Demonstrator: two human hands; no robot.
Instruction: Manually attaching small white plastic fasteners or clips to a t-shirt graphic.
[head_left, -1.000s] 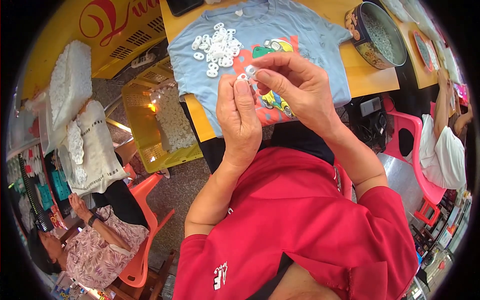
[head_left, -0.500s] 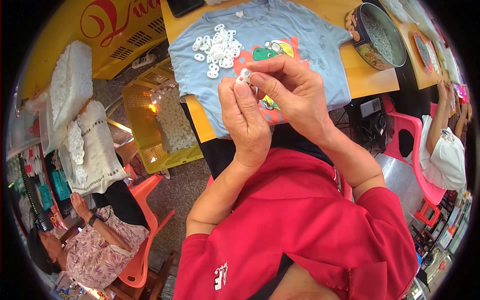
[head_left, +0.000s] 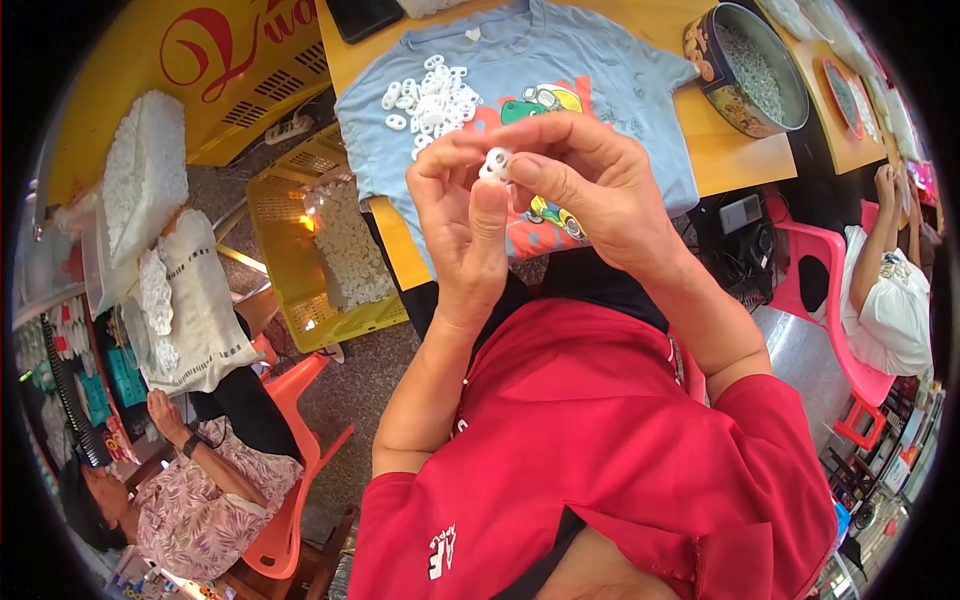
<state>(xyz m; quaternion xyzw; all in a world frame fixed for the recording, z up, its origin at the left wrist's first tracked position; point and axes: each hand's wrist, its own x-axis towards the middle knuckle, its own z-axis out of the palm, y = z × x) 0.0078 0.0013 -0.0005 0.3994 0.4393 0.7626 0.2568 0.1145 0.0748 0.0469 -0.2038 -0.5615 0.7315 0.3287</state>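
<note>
A small white plastic piece with round holes (head_left: 496,163) is held up between my two hands, above the near part of a blue T-shirt (head_left: 390,160) with a cartoon print. My left hand (head_left: 462,215) has its thumb tip against the lower end of the piece, with the fingers curled behind. From the other side my right hand (head_left: 610,195) pinches it with thumb and index finger. Part of the piece is hidden by the fingertips. Beyond my left hand lies a pile of similar white two-hole pieces (head_left: 435,98) on the shirt.
A round tin (head_left: 700,68) holding small clear bits stands on the wooden table (head_left: 745,165) at right. On the left a yellow crate (head_left: 275,225) contains many white pieces. Co-workers sit at both sides, on an orange chair (head_left: 285,500) and a pink chair (head_left: 850,350).
My left hand has opened out a little and shifted left, its fingers lifting over the pile's near edge. The white piece now shows more upright between my thumbs.
</note>
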